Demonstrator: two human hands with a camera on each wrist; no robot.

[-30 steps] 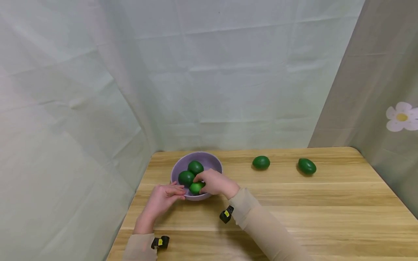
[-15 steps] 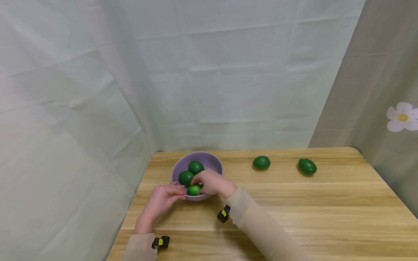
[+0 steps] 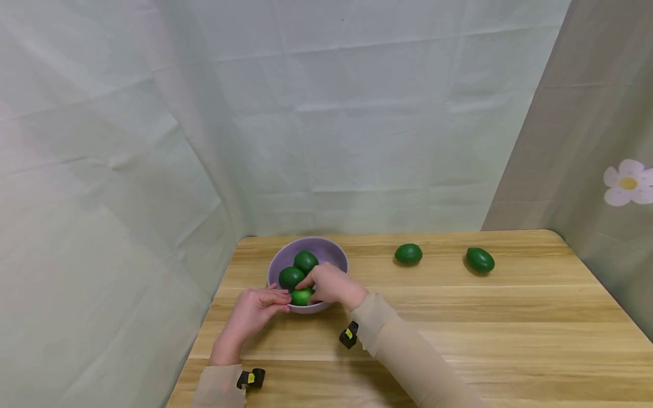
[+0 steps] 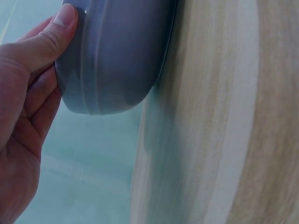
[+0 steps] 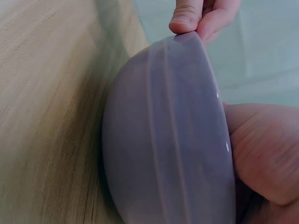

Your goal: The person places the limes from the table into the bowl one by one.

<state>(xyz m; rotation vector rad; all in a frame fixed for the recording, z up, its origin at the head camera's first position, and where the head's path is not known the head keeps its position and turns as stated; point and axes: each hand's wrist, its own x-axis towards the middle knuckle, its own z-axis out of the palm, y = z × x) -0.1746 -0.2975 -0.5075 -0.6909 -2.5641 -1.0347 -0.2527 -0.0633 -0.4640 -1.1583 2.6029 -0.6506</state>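
A purple bowl (image 3: 330,253) stands at the table's left; its ridged outside fills much of the right wrist view (image 5: 140,135). My left hand (image 3: 253,309) pinches its near-left rim, the thumb (image 4: 65,16) on the outside wall. Inside the bowl, my right hand (image 3: 334,283) holds a bright green lime (image 3: 302,296) between thumb and fingers, low against the near wall. Two dark green avocado-like fruits, a nearer one (image 3: 291,278) and a farther one (image 3: 306,262), lie beside it. In the right wrist view the bowl wall hides the right fingertips.
Two more dark green fruits lie on the wooden table (image 3: 459,340) right of the bowl: one nearer fruit (image 3: 408,254) and one farther right (image 3: 480,260). Pale cloth (image 3: 377,141) hangs behind the table and along its sides.
My right hand has shifted slightly left with the lime, bringing it nearer the left fingertips. The left hand stays on the rim, and the bowl has hardly moved.
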